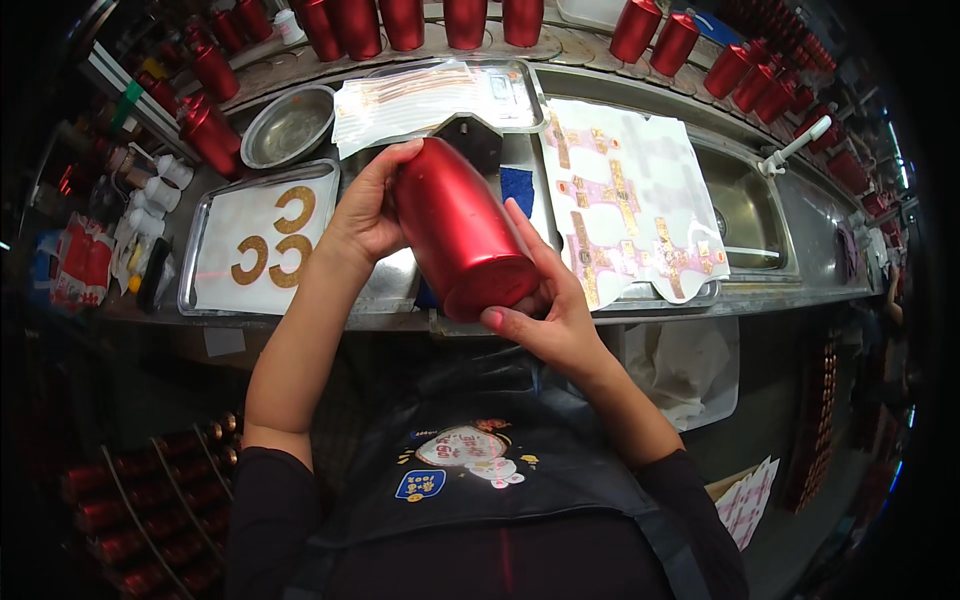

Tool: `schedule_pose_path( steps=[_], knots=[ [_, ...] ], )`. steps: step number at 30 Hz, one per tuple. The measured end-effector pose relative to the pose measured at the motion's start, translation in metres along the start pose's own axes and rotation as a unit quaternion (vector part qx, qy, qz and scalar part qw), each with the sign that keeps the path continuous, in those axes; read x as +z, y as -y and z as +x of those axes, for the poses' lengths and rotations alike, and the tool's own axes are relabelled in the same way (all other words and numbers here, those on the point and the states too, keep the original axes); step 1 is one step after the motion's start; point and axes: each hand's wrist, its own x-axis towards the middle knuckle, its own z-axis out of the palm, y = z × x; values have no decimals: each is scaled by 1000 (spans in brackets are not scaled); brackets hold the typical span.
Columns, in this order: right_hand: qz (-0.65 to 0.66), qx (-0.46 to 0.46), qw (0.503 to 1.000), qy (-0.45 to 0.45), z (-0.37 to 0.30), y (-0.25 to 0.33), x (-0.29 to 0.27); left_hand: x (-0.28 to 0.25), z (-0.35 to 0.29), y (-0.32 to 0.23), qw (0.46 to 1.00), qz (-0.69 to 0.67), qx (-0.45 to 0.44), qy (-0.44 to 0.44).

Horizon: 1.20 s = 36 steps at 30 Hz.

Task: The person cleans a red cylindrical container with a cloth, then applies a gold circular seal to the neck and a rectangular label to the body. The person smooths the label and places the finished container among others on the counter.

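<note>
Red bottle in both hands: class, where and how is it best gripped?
Likely both ends of the red bottle: left hand on the far end, from the left; right hand at the base, from the right. The base faces the camera; rounded sides show no handle.

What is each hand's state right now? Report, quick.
Left hand: holding the red bottle, toward its far end.
Right hand: holding the same red bottle, near its base.
</note>
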Motion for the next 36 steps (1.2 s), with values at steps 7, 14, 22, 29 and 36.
schedule_pose_path(
  steps=[7, 14, 22, 29, 36],
  knots=[
    [-11, -44, 999, -27, 3, -21, 2, 8, -18, -3, 993, 83, 41, -70],
    [98, 42, 992, -62, -4, -29, 17, -11, -41, -1, 979, 42, 95, 177],
    [-99, 110, 988, -41, 0, -33, 26, -11, -56, -5, 949, 130, 286, 19],
    [-422, -40, 904, -56, 35, -8, 22, -22, -53, -3, 726, 519, 436, -116],
    [-460, -68, 884, -46, 94, -8, 30, -48, -40, 7, 680, 541, 492, -58]
  ],
)
